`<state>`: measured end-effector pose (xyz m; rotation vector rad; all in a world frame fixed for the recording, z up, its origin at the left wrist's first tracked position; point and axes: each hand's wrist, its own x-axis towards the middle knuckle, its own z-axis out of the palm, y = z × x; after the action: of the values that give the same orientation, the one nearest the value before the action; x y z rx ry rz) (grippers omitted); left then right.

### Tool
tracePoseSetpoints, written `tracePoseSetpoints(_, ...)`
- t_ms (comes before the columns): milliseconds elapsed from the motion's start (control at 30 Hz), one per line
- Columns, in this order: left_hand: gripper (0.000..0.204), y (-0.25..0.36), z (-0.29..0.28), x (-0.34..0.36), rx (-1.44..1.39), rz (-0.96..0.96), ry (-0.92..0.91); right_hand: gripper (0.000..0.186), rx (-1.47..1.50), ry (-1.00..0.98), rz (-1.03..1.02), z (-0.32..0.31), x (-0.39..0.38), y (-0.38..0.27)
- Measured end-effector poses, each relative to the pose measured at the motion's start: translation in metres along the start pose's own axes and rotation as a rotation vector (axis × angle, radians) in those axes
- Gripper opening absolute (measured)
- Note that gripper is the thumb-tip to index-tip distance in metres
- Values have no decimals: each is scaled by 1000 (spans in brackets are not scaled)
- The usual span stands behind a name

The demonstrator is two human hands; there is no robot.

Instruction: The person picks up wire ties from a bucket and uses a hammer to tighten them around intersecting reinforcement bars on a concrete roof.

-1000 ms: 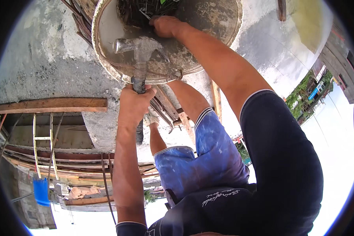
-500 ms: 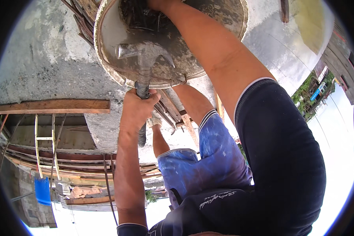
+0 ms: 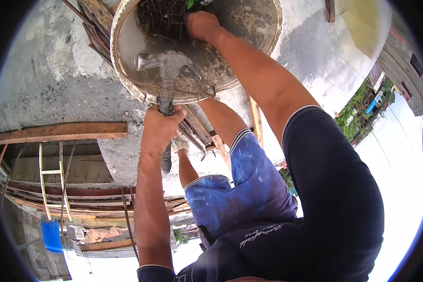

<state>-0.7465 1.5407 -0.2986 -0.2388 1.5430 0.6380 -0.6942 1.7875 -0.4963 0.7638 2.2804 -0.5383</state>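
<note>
My left hand (image 3: 160, 126) is closed around the dark, wrapped handle of a claw hammer (image 3: 168, 66). The hammer's worn grey metal head points away from me, over the near part of a round, cement-crusted container (image 3: 249, 56). Inside lies a heap of dark, thin pieces that look like nails (image 3: 167, 19). My right hand (image 3: 203, 26) reaches into the container at the right edge of this heap, its fingers curled. Whatever they may hold is hidden. A small green and white item (image 3: 196, 4) shows just beyond that hand.
Rough concrete (image 3: 80, 89) surrounds the container. Rusty bars and wood scraps (image 3: 96, 28) lie at its left. A wooden beam (image 3: 61, 131) runs along an edge at left, beside a pale ladder (image 3: 51, 172) and a blue container (image 3: 51, 236). Planks (image 3: 199, 124) lie near my legs.
My right hand has come nearer and more into view inside the container, beside the dark heap. The left hand keeps its hold on the hammer. The whole view has shifted slightly.
</note>
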Motion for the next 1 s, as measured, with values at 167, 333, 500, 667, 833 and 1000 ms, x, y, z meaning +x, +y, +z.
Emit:
tracePoseSetpoints(167, 25, -11, -12, -8, -3, -52, 23, 28, 281, 211, -16, -19, 62, -36)
tracePoseSetpoints(333, 25, 1, 5, 9, -31, 10, -65, 25, -9, 359, -9, -7, 130, 5)
tracePoseSetpoints(500, 24, -19, -13, -2, -10, -34, -15, 27, -86, -38, -66, 11, 38, -35)
tracePoseSetpoints(667, 24, -8, 1, 3, -24, 22, -34, 27, -68, -107, -21, -8, -29, 13)
tracePoseSetpoints(833, 21, -9, 1, 1, -27, 53, 5, 22, 715, -74, 60, -38, -84, 9)
tracePoseSetpoints(1000, 18, 6, 8, -7, -46, 72, 43, 18, 1569, -44, 178, -87, -144, -9)
